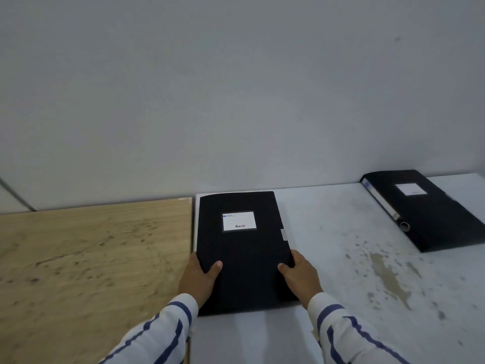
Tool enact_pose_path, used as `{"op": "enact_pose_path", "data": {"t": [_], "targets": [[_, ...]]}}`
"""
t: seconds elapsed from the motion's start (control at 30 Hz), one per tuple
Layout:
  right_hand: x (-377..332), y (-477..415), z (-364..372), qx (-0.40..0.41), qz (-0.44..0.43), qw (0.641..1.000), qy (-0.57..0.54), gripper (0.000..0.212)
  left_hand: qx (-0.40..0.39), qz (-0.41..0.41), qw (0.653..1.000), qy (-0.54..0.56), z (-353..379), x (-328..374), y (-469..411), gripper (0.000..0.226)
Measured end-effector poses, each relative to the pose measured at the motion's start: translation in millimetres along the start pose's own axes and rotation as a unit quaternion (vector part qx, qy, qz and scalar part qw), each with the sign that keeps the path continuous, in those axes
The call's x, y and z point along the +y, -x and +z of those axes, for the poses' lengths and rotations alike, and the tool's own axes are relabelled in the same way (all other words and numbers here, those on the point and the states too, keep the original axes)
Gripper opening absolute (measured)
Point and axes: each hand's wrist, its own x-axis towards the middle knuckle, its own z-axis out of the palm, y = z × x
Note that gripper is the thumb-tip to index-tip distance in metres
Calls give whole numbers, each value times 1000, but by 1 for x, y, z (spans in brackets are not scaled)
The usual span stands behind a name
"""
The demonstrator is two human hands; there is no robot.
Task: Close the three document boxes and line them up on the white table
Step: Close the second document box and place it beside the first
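Observation:
A closed black document box with a white label lies flat at the left end of the white table. My left hand grips its near left edge, thumb on top. On the near right edge sits my right hand, thumb on the lid as well. A second black document box lies closed and flat at the far right of the table, turned at an angle, its spine with a finger hole facing left. No third box is in view.
A wooden table adjoins the white table on the left. A grey wall runs right behind both tables. Brownish stains mark the white surface between the two boxes.

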Motion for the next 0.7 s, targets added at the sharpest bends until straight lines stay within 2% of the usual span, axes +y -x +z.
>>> {"op": "enact_pose_path", "data": {"t": [0.37, 0.7], "targets": [[84, -86, -164, 6, 20, 1000, 4, 33, -20, -18, 1000, -1, 178, 105, 0, 56], [122, -149, -248, 44, 40, 998, 14, 28, -41, -15, 999, -8, 278, 166, -16, 59]]}}
